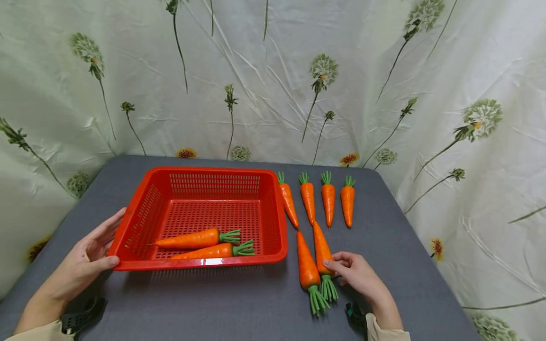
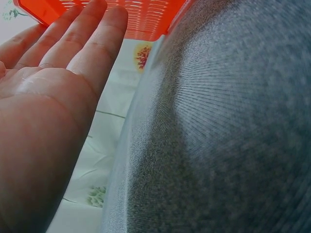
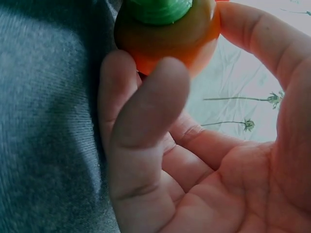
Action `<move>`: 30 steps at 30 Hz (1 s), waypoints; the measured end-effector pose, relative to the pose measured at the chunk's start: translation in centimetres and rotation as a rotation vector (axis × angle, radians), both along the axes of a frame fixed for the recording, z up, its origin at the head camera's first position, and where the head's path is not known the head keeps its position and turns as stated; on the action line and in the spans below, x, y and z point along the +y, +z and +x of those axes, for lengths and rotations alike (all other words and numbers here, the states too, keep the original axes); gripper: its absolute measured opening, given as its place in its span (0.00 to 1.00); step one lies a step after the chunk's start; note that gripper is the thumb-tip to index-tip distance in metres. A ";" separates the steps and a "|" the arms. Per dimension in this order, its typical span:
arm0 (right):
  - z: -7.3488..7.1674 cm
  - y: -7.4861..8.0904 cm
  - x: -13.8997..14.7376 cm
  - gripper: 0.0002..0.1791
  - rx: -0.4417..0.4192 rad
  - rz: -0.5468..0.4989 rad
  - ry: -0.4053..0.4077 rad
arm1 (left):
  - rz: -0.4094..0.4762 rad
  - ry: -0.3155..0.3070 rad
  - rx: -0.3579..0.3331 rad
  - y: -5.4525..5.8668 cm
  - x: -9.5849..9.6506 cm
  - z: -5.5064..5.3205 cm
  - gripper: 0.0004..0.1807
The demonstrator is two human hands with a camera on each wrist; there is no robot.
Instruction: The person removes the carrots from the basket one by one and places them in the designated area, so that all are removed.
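Observation:
A red plastic basket [image 1: 217, 208] with slotted walls stands at the left of the table in the head view. Two carrots [image 1: 192, 238] with green tops lie inside it near the front. My left hand [image 1: 83, 260] holds the basket's front left corner, thumb at the front rim and fingers along the left side. To the right of the basket, my right hand [image 1: 358, 272] pinches a carrot [image 1: 322, 246] between thumb and fingers, near its green top. Close up in the right wrist view, that carrot [image 3: 167, 43] shows its thick end. Another carrot [image 1: 307, 263] lies just left of it.
Behind the pinched carrot, several carrots [image 1: 328, 201] lie in a row, tops pointing away; the leftmost one [image 1: 288, 203] is close to the basket's right wall. A grey cloth [image 1: 204, 303] covers the table. Dandelion-printed curtains [image 1: 273, 94] hang behind and at the sides.

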State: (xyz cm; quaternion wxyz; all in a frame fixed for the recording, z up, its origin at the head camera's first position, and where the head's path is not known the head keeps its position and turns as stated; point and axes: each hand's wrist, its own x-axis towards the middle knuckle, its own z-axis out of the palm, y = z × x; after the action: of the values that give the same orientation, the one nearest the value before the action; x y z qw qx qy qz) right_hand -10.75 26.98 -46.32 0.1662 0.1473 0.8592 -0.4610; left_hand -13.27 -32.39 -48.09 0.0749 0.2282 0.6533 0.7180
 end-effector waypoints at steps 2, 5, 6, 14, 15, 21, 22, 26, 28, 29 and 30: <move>-0.1 0.0 0.0 0.24 0.002 0.003 0.000 | 0.000 -0.001 0.002 0.1 0.0 0.0 0.50; -0.2 0.1 0.0 0.25 0.003 0.000 0.019 | 0.004 -0.005 0.005 0.1 0.0 0.0 0.50; -0.2 0.1 0.1 0.25 0.005 -0.003 0.029 | 0.004 -0.004 0.006 0.1 0.0 0.0 0.50; -0.2 0.1 0.1 0.28 -0.015 0.008 0.045 | -0.009 0.009 0.007 0.0 0.0 -0.1 0.50; -0.2 0.1 0.1 0.29 -0.015 0.012 0.045 | -0.010 0.012 0.006 0.0 0.0 -0.1 0.50; 0.1 0.2 0.0 0.30 -0.009 0.019 0.041 | -0.018 0.024 -0.003 0.2 0.2 0.1 0.49; 0.1 0.2 0.0 0.30 -0.008 0.019 0.042 | -0.023 0.026 -0.006 0.2 0.2 0.2 0.49; 0.1 0.3 -0.1 0.30 -0.004 0.014 0.053 | -0.040 0.038 -0.020 0.3 0.2 0.2 0.49; 0.1 0.3 -0.1 0.30 -0.002 0.011 0.065 | -0.044 0.041 -0.021 0.3 0.2 0.3 0.49; 0.1 0.3 -0.1 0.31 -0.004 0.011 0.065 | -0.045 0.042 -0.019 0.3 0.2 0.3 0.50; 0.1 0.3 -0.1 0.31 -0.005 0.013 0.065 | -0.046 0.042 -0.017 0.3 0.2 0.3 0.50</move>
State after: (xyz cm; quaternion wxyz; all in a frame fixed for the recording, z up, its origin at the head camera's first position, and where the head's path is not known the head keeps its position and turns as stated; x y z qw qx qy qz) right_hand -10.61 26.89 -46.00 0.1824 0.1217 0.8661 -0.4493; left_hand -12.97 -32.20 -47.79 0.0703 0.2065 0.6738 0.7060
